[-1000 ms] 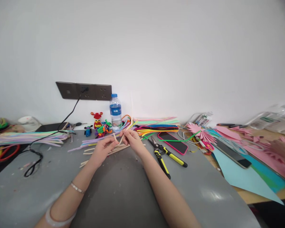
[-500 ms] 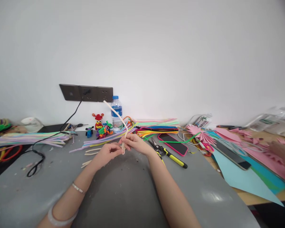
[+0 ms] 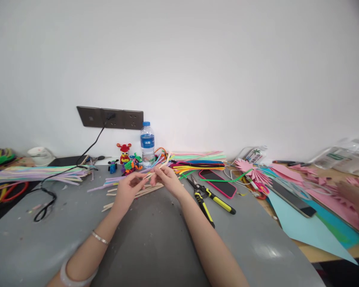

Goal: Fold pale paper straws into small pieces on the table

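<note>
Between my two hands is a cream pipe cleaner (image 3: 168,159), its free end sticking up past the right fingers. My right hand (image 3: 166,180) pinches it with thumb and forefinger. My left hand (image 3: 131,187) closes its fingertips on the near part, close to the right one; the exact shape there is hidden by the fingers. Several more cream pipe cleaners (image 3: 149,191) lie on the grey table (image 3: 155,231) just under and behind the hands. Purple pipe cleaners (image 3: 100,187) spread out beyond them.
Yellow-handled pliers (image 3: 208,195) and a pink-edged phone (image 3: 218,183) lie right of my hands. A water bottle (image 3: 147,143) and small figures (image 3: 124,153) stand at the wall. A black cable (image 3: 60,171) crosses the left. Another person's hand (image 3: 354,195) is over pink paper at far right.
The pipe cleaner's long end has swung from upper left down to the upper right. My right hand has shifted slightly, and the pliers' lower handle now shows in full.
</note>
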Demonstrator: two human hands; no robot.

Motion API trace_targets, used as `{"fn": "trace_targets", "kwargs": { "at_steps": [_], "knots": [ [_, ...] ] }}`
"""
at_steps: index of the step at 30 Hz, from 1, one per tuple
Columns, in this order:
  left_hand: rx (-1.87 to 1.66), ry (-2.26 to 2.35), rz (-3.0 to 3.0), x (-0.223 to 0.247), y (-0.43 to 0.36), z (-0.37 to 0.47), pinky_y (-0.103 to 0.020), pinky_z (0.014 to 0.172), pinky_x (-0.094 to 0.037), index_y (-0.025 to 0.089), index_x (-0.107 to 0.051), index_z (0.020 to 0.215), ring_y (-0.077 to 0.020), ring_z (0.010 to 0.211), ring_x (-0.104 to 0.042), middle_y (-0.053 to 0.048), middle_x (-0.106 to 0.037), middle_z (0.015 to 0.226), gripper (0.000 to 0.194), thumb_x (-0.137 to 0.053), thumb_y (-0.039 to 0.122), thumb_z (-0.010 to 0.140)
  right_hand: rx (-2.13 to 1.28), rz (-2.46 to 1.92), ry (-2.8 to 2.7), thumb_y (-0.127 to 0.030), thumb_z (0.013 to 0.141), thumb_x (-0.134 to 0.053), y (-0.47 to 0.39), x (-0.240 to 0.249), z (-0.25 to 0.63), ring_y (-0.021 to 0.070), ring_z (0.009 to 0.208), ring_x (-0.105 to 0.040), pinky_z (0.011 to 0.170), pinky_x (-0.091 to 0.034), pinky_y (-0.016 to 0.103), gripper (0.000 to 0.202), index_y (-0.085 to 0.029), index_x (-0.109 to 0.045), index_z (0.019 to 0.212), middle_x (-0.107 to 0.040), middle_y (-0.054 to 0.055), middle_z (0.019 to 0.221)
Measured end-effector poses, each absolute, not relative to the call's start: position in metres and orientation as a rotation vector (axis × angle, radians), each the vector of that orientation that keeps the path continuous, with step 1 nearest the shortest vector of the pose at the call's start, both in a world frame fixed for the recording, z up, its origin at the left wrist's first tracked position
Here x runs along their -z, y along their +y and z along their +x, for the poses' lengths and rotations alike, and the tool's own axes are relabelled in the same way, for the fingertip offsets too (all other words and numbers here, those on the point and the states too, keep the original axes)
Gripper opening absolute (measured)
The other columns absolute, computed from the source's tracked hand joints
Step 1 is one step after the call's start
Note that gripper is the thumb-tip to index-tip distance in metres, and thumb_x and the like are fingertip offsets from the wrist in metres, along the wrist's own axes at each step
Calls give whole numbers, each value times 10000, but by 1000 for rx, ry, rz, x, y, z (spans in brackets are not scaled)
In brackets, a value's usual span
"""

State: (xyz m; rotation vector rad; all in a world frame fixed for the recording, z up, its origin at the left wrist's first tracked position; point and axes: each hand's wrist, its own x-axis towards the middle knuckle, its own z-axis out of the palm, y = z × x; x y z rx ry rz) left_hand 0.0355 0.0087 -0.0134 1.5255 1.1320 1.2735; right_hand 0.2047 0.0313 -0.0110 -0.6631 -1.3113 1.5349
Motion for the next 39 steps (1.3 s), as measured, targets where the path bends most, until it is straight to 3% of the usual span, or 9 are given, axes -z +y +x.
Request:
{"fn": "trace_targets", "kwargs": {
  "at_steps": [5, 10, 15, 19, 24, 27, 35, 39],
  "knots": [
    [-1339, 1183, 1662, 13, 7, 33, -286, 560, -502, 196, -752, 806, -163, 524, -622, -46, -732, 764, 186, -712, 358, 725, -1542, -663, -1313, -584, 769, -635, 32, 12, 205, 134, 521, -586, 599, -489, 283, 424, -186, -532, 869, -623, -24, 575],
    [-1326, 1161, 1616, 8, 7, 35, -284, 571, -502, 191, -748, 802, -176, 566, -633, -44, -725, 744, 192, -711, 361, 719, -1544, -644, -1304, -578, 785, -618, 34, 15, 206, 128, 521, -576, 588, -474, 271, 416, -184, -526, 883, -624, -24, 583],
    [-1120, 1064, 1465, 11, 10, 35, -229, 442, -401, 162, -720, 837, -111, 472, -505, -26, -682, 714, 279, -725, 406, 701, -1407, -761, -1394, -584, 837, -535, 32, 10, 211, 80, 422, -426, 469, -334, 210, 422, -163, -562, 827, -509, -60, 480],
    [-924, 986, 1414, 14, 9, 36, -199, 430, -317, 151, -699, 894, -76, 461, -439, -3, -621, 672, 306, -697, 423, 754, -1378, -789, -1507, -574, 858, -502, 28, 5, 212, 69, 404, -342, 439, -270, 212, 440, -149, -609, 819, -425, -75, 458],
    [-968, 921, 1194, 10, 6, 38, -175, 459, -350, 158, -626, 790, -81, 541, -476, 19, -536, 667, 308, -737, 436, 718, -1396, -788, -1398, -606, 836, -509, 30, 9, 210, 85, 436, -423, 464, -334, 219, 454, -162, -602, 848, -514, -48, 509],
    [-1048, 928, 1073, 9, 6, 37, -159, 471, -367, 161, -628, 787, -98, 627, -523, 8, -551, 715, 316, -784, 408, 669, -1453, -755, -1341, -588, 818, -555, 30, 11, 209, 88, 454, -466, 488, -375, 220, 416, -172, -575, 822, -539, -45, 527],
    [-1088, 839, 951, 10, 10, 36, -181, 489, -373, 160, -621, 758, -97, 609, -526, 14, -584, 662, 276, -805, 345, 668, -1589, -724, -1474, -505, 793, -649, 23, 8, 205, 103, 598, -596, 615, -478, 240, 352, -162, -584, 836, -634, -3, 731],
    [-1040, 816, 925, 8, 9, 37, -179, 435, -276, 175, -603, 737, -54, 469, -382, 71, -457, 533, 275, -803, 352, 672, -1557, -706, -1453, -467, 774, -685, 25, 9, 206, 104, 612, -592, 628, -479, 244, 325, -160, -589, 823, -636, -4, 740]
  ]
}}
